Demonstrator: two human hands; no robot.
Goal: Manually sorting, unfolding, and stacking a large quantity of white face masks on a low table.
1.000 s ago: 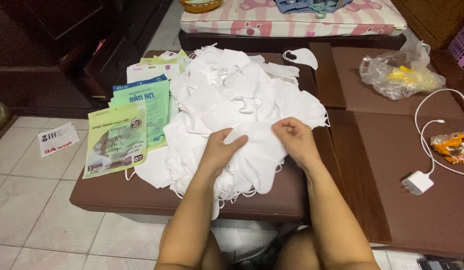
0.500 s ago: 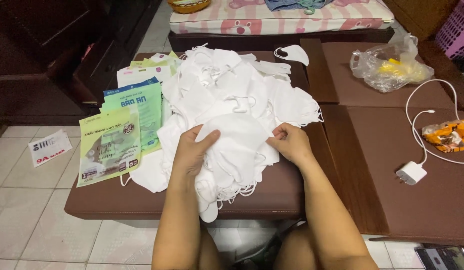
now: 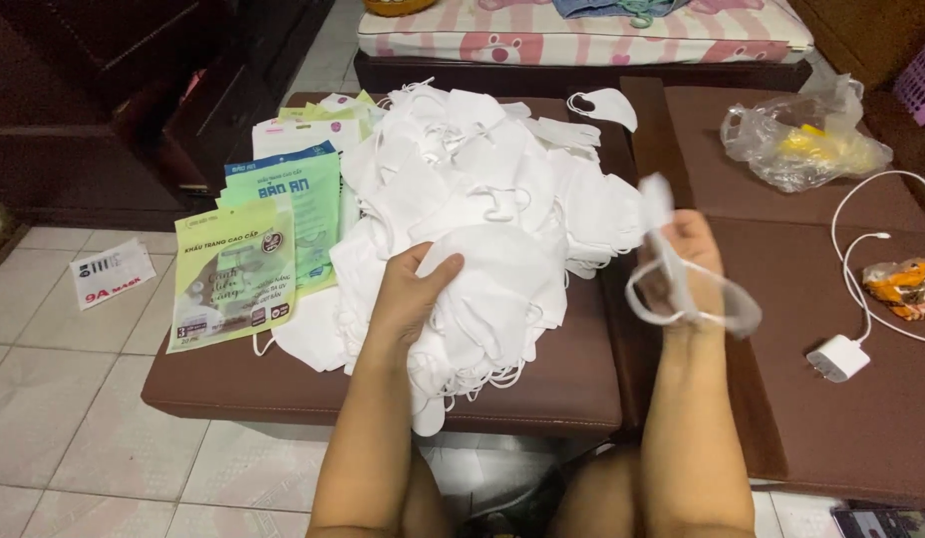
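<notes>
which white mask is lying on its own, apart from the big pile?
The single white mask at the far edge of the brown cushion, just beyond the mask pile. The right hand holds another, lifted in the air.
</notes>
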